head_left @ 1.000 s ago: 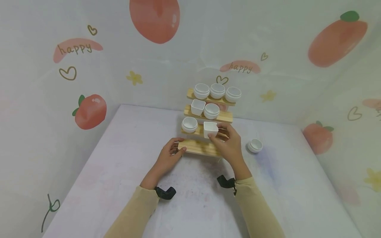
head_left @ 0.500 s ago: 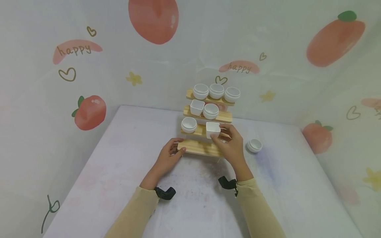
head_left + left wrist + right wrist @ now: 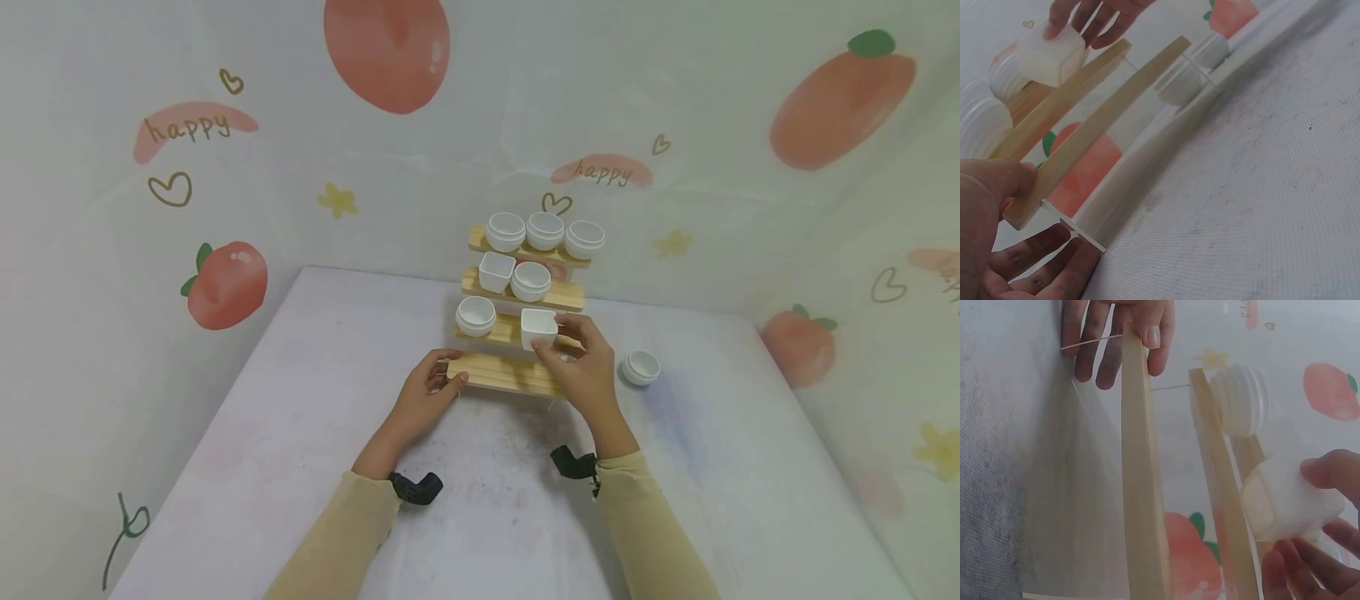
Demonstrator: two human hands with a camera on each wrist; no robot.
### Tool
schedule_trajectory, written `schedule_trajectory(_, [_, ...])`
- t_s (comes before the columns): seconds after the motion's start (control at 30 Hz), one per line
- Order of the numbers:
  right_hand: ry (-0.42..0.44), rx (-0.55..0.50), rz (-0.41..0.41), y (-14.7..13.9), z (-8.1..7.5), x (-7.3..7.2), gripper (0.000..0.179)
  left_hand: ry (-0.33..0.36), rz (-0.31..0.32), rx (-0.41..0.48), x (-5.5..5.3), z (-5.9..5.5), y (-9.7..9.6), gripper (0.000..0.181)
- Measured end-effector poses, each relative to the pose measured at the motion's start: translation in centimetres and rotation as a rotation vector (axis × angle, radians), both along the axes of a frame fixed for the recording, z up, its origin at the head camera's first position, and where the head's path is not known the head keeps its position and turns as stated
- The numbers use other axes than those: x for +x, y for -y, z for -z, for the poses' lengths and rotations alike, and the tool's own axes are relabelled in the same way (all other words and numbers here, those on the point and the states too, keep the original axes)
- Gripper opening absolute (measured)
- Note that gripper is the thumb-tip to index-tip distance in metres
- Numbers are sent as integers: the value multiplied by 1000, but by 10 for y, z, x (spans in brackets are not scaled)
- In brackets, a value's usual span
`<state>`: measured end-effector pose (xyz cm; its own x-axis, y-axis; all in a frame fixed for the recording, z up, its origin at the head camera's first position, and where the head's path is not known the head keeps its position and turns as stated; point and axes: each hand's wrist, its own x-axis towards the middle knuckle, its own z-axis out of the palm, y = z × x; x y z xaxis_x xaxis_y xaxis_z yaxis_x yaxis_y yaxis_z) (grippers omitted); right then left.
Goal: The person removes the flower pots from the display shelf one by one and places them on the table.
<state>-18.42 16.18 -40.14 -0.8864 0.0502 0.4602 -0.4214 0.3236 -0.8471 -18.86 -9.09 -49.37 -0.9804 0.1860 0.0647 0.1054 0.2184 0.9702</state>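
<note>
A stepped wooden display stand with several plank tiers rises in the middle of the table. My left hand (image 3: 422,398) grips the left end of its lowest plank (image 3: 502,373), thumb on top and fingers at the end. On the tier above, my right hand (image 3: 588,367) pinches a small white square cup (image 3: 537,323) between thumb and fingers. In the right wrist view that cup (image 3: 1288,500) is at the second plank (image 3: 1225,494); whether its base bears fully on the wood I cannot tell. To its left on the same tier sits a round white cup (image 3: 476,315).
The third tier holds a square cup (image 3: 497,272) and a round cup (image 3: 531,282). Three round cups, including the middle one (image 3: 545,231), line the top tier. Another round cup (image 3: 641,367) stands on the table (image 3: 720,433) to the right. A printed cloth wall is behind.
My right hand has shifted the square cup slightly right along its tier, widening the gap to the round cup. My left hand stays on the lowest plank.
</note>
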Motion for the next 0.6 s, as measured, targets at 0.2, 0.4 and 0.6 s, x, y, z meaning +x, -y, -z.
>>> schedule_trajectory(0.2, [-20,1,9,-2,1,0,42,1,-6,0,0,1,0,41])
schedule_trajectory(0.4, [-43,-1,18,-3,0,2,43,0,-7,-2,1,0,-1,42])
schedule_trajectory(0.6, [-41,8,29,-8,-2,6,44,0,-9,-2,1,1,0,41])
